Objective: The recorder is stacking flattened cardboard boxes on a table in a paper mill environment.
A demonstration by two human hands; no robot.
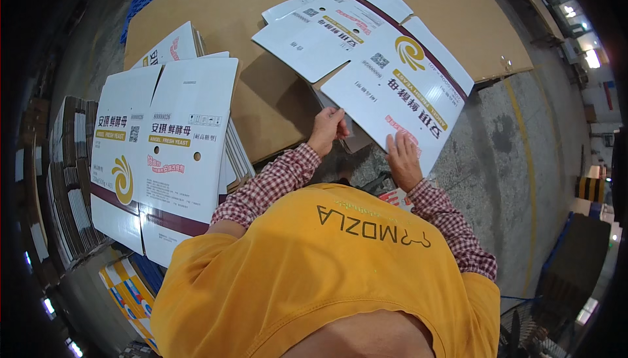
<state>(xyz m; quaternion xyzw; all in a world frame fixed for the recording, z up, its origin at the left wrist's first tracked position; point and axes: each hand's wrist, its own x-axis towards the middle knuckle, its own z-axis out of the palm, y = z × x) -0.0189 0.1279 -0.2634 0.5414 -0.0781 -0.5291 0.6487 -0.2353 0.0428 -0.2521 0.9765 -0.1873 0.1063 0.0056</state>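
A white flattened carton [366, 89] with a dark maroon band and a gold swirl lies at an angle over the front right of the brown board. Its near edge juts out toward me. My left hand [329, 130] has its fingers curled together at that edge, by the carton's near left corner. Further right, my right hand [403, 160] grips the same edge, fingers on the printed face and thumb out of sight. Part of a darker cardboard piece [356, 139] shows beneath the carton.
Left of me, a stack of similar flattened cartons [190, 89] leans over the front of the large brown board [216, 4]. More bundled cardboard [75, 161] stands at the far left. Blue plastic pallet edging [134, 14] shows behind. Grey concrete floor [490, 161] lies right.
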